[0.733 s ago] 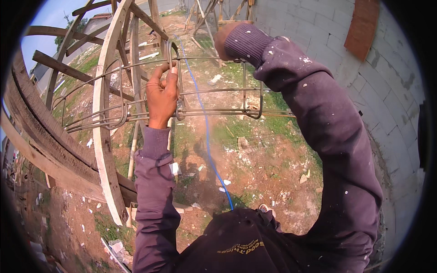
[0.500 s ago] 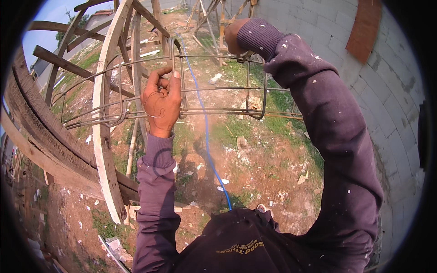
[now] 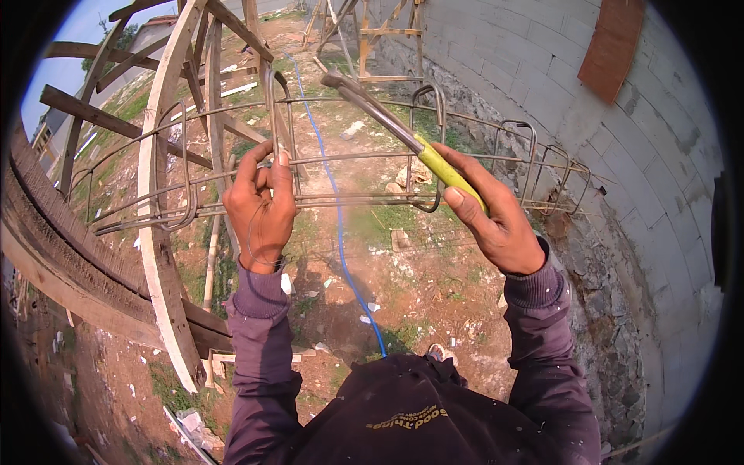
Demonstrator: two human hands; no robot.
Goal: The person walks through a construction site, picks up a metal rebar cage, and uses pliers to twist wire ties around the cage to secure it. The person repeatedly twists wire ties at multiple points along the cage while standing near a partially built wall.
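Rebar cage [image 3: 349,167]: its left end passes behind the curved timber formwork [image 3: 159,232] and cannot be followed. Tool [image 3: 387,116] crossing the cage: yellow handle mostly covered by the right hand [image 3: 496,217]; tip type not discernible. Thin wire at the left hand [image 3: 260,205], on the cage: ends indistinguishable. Formwork cut off by the picture's rim.

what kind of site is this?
Most likely an outdoor construction site. The left hand grips a steel rebar cage, the right hand holds a yellow-handled tool, and a grey block wall and timber framing stand over bare dirt.
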